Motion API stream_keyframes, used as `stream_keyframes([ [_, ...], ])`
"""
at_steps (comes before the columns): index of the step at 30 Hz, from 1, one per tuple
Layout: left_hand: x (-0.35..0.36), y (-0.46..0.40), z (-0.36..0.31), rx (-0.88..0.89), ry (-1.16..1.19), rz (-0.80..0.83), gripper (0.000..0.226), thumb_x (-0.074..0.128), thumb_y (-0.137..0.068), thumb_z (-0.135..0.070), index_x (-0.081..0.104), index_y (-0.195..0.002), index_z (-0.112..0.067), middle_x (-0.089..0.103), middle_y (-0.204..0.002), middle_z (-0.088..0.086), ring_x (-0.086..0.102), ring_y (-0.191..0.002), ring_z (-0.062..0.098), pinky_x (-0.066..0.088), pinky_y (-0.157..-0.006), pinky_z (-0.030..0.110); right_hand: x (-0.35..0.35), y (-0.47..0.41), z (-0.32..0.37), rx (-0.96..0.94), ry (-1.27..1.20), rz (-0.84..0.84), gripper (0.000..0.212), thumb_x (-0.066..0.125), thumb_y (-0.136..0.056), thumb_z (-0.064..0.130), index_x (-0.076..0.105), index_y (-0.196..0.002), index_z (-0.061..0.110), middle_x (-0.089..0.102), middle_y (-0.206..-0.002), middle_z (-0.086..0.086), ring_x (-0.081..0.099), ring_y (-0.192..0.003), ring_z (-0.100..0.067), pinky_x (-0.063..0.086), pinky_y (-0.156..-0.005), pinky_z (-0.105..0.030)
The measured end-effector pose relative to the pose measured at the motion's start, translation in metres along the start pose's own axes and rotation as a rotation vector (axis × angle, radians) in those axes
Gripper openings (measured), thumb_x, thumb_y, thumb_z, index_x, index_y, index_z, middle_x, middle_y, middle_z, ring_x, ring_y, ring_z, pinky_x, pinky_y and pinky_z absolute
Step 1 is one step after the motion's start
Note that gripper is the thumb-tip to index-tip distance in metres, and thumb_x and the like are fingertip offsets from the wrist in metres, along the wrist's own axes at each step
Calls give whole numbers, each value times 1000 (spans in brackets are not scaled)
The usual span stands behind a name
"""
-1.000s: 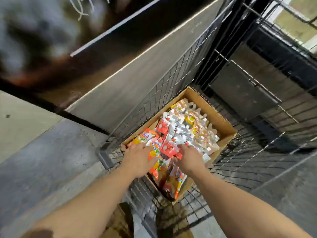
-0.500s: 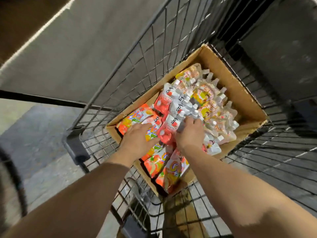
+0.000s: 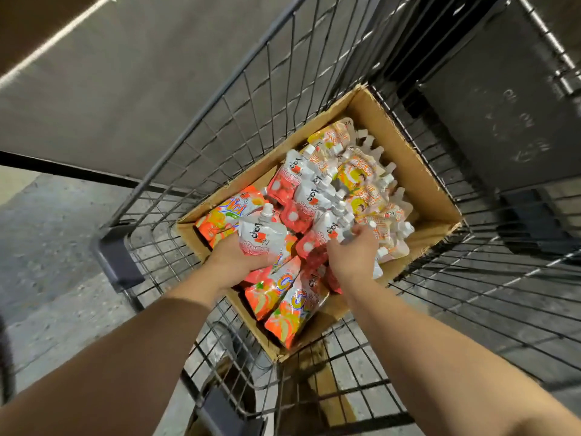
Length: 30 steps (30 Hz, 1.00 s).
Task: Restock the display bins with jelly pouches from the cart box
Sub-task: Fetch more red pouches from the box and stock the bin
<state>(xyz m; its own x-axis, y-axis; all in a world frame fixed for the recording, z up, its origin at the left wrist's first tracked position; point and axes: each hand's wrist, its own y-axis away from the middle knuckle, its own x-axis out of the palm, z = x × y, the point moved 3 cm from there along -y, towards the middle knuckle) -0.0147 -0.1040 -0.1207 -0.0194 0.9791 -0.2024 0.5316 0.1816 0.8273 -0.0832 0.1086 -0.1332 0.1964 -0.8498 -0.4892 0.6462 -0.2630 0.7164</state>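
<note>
An open cardboard box [image 3: 418, 180] sits in a wire cart and is full of several spouted jelly pouches in orange, red-and-white and yellow. My left hand [image 3: 232, 262] holds a red-and-white pouch [image 3: 262, 237] lifted a little above the pile at the box's near left. My right hand [image 3: 352, 256] reaches into the middle of the box, and its fingers curl round the spouts of a bunch of red-and-white pouches [image 3: 333, 228]. Orange pouches [image 3: 283, 303] lie at the box's near corner below both hands.
The wire cart [image 3: 220, 121] surrounds the box, with its mesh walls rising on the left and right. A grey panel [image 3: 125, 73] stands behind the cart on the left. Concrete floor [image 3: 47, 247] shows at the left, and a dark panel [image 3: 503, 105] at the upper right.
The camera has moved closer over the box. My left hand has picked up a red-and-white pouch from the pile. My right hand has shifted right and closed round pouch spouts.
</note>
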Motion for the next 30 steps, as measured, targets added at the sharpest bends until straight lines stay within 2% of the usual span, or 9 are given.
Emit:
stream_keyframes([
  [2,-5,2,8,-22,36,-31,32,85,-70,-13,71,-96,-24,75,-97,-3,70,-92,14,55,-83,32,-1,-5,-4,25,144,-74,62,77,-77,26,44,-127,10,49,-128,-10,56,-103,-25,49,-85,-37],
  [5,-10,8,14,-18,43,-25,31,85,-70,-10,71,-94,-24,75,-98,-1,70,-92,16,56,-83,34,8,-8,1,19,295,-38,66,79,-77,35,45,-127,8,46,-130,-12,50,-118,-29,45,-94,-39],
  [9,-15,20,15,-36,76,-64,33,84,-70,-8,70,-97,-21,74,-99,3,70,-89,17,58,-80,36,13,-6,11,59,183,65,50,78,-79,29,53,-116,7,62,-110,-10,60,-92,-26,50,-78,-36],
  [12,-17,33,11,-41,100,-70,44,85,-69,-7,67,-109,-15,73,-102,5,70,-91,20,60,-75,36,12,14,20,-4,64,239,45,81,-75,17,55,-111,8,62,-94,-9,59,-75,-22,50,-62,-33],
  [15,-23,57,1,5,122,-80,39,83,-71,-7,69,-106,-14,73,-97,2,68,-84,16,57,-68,24,13,46,34,-1,-72,494,31,81,-72,5,58,-93,11,68,-90,-17,68,-78,-29,58,-72,-44],
  [19,-48,105,-5,41,219,-68,29,81,-74,-10,71,-101,-12,74,-90,1,67,-71,9,54,-63,20,24,114,68,-23,-179,775,11,67,-85,2,60,-87,10,64,-59,2,59,-54,-10,50,-58,-29],
  [22,-87,150,10,71,328,-87,24,78,-78,-8,71,-101,-8,74,-93,9,70,-72,11,57,-64,24,47,176,86,-106,-98,907,14,64,-88,8,59,-100,11,62,-65,-1,55,-57,-15,50,-62,-33],
  [26,-152,223,64,97,498,-218,29,81,-75,-12,71,-102,-12,75,-96,9,72,-86,22,59,-78,36,96,275,93,-314,84,1106,37,68,-86,6,59,-121,14,69,-96,-7,65,-78,-22,57,-75,-47],
  [30,-224,333,167,160,687,-354,34,81,-75,-14,69,-106,-13,75,-101,7,71,-90,23,59,-81,38,173,414,67,-537,307,1193,43,69,-81,-6,59,-114,19,73,-86,-4,66,-71,-23,59,-61,-36],
])
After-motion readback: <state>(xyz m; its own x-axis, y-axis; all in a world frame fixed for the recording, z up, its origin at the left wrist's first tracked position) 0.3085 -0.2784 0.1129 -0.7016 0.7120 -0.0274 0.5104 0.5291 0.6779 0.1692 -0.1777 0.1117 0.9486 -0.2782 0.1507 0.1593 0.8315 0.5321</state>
